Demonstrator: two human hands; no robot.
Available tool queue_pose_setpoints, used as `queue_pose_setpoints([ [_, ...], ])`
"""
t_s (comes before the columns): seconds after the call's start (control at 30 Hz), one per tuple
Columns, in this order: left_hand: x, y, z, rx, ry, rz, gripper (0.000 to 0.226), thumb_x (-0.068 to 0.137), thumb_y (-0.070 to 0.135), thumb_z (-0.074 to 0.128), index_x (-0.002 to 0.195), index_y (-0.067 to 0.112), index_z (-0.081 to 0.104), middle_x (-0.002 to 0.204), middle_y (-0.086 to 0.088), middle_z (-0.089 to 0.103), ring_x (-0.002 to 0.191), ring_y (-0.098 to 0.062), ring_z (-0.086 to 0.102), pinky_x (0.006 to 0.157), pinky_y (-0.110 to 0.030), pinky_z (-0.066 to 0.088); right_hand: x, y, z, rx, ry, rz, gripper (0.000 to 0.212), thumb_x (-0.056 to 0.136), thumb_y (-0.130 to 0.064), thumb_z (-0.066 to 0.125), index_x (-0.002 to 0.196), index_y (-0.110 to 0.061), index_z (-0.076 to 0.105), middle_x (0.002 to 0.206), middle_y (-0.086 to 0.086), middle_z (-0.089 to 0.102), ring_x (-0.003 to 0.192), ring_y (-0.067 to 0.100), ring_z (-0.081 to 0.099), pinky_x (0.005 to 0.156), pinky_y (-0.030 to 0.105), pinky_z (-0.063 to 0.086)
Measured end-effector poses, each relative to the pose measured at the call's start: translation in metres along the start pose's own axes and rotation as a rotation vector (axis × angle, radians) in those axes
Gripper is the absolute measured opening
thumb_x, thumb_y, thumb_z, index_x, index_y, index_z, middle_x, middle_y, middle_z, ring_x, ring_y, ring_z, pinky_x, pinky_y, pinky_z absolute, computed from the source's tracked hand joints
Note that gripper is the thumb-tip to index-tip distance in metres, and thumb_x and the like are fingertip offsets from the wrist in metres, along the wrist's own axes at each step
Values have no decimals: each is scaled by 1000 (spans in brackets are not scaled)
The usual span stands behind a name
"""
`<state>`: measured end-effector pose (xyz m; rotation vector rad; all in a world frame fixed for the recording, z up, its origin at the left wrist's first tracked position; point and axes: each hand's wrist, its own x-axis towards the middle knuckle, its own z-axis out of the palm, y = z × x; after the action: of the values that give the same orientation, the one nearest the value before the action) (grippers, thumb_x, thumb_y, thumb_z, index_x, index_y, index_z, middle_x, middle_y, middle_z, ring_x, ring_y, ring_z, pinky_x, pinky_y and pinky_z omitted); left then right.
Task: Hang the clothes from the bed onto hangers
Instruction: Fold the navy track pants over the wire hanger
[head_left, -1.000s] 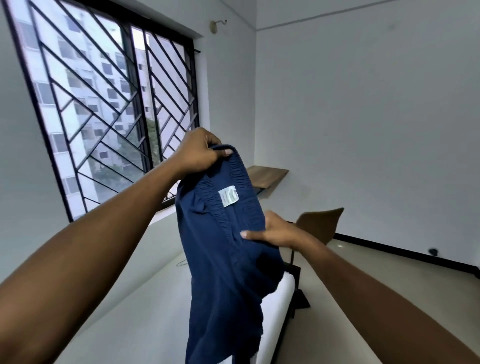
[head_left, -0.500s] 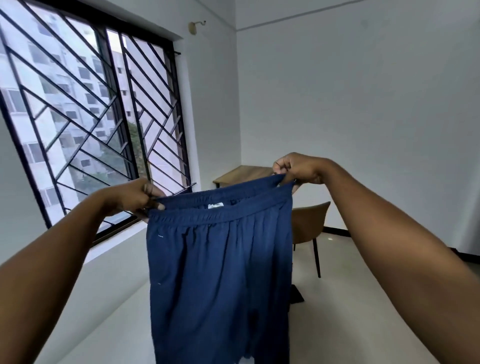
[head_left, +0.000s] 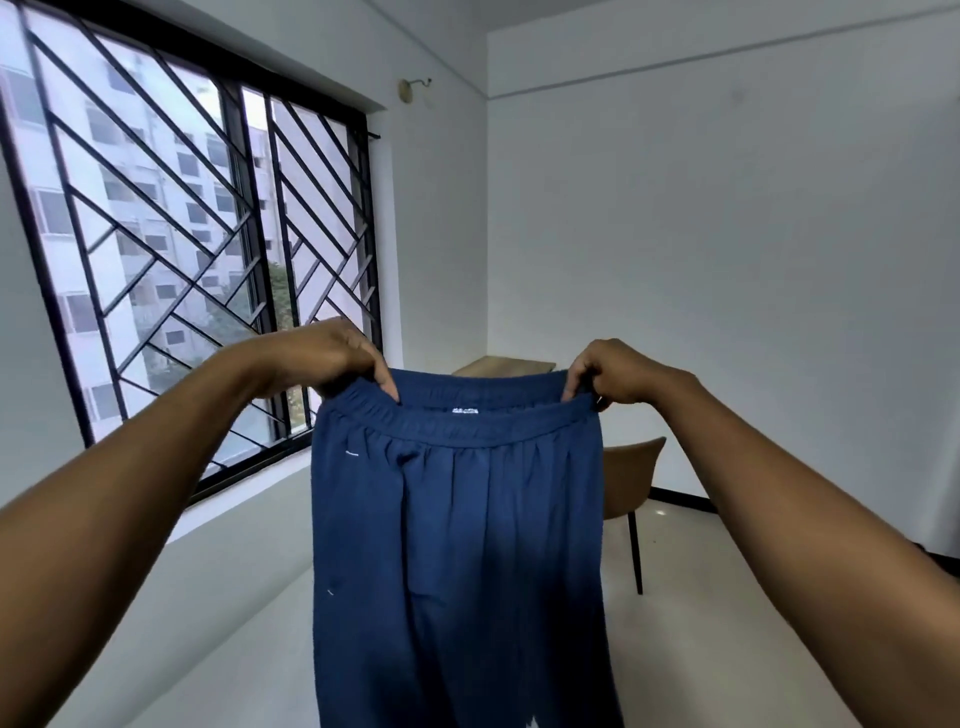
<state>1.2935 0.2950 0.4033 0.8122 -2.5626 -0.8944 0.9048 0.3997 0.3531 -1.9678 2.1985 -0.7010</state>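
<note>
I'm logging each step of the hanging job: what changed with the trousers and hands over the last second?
The right hand, which rested on the navy trousers lower down, took hold of the waistband at its right end. The left hand drew away to the left, so the bunched waistband is stretched level and the trousers hang flat. The left hand kept its grip throughout.

The dark blue cloth trousers (head_left: 457, 519) in the centre look matt and soft. The black metal window grille (head_left: 156, 234) at upper left is smooth. The brown wooden tabletop (head_left: 504, 366) is matt.
</note>
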Motion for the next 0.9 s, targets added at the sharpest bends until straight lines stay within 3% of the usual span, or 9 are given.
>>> queue_pose_setpoints([
  [0.13,5,2,6,-16,-85,5,39,94,1,46,68,3,74,75,-24,63,64,-23,55,63,-30,46,7,6,2,-337,-3,42,35,69,17,41,83,2,70,86,10,69,80,35,65,59,35,41],
  [0.27,9,-4,2,-194,-131,30,22,74,17,55,60,8,70,70,-19,56,62,-23,48,60,-32,42,7,13,3,-388,47,22,27,76,9,48,98,11,64,101,24,68,93,40,63,63,37,37],
  [0.37,10,-13,-11,-296,-107,44,26,71,31,72,74,6,78,88,-18,72,77,-25,65,70,-30,56,4,11,-3,-317,4,3,17,77,6,43,80,5,59,85,22,64,76,33,57,64,41,38],
  [0.47,11,-26,-21,-228,-132,96,19,90,12,76,72,10,76,79,-9,71,75,-17,68,67,-23,56,-5,1,-10,-104,6,47,31,81,2,40,54,-14,40,57,7,41,56,20,36,61,39,31],
  [0.57,13,-47,-31,-215,47,93,19,90,9,72,74,1,66,70,-6,64,67,-12,64,58,-20,51,-12,-2,-15,216,5,82,50,99,-13,46,52,-20,60,57,-2,58,58,14,56,61,34,50],
  [0.6,16,-55,-34,-222,104,104,23,90,11,73,78,-5,62,71,-7,63,67,-13,63,58,-21,51,-11,-3,-17,298,15,70,45,102,-27,49,64,-13,69,66,4,65,66,17,63,66,34,54],
  [0.7,25,-72,-39,-238,252,127,34,91,13,75,83,-11,51,74,-12,58,71,-22,59,59,-25,49,-7,-3,-25,434,20,19,66,92,-64,59,96,-2,78,95,20,76,88,27,71,80,38,56],
  [0.83,37,-79,-44,-227,478,154,19,93,-1,70,88,8,54,67,2,60,68,-18,57,53,-19,48,9,-6,-33,520,111,-53,46,82,-45,86,88,-3,68,80,7,68,79,18,68,75,36,56],
  [0.9,42,-78,-47,-237,544,163,20,96,-3,65,100,15,59,81,4,70,74,-14,66,59,-18,53,17,-8,-36,600,198,-83,46,72,-40,93,91,-8,66,79,8,68,77,20,68,73,35,55],
])
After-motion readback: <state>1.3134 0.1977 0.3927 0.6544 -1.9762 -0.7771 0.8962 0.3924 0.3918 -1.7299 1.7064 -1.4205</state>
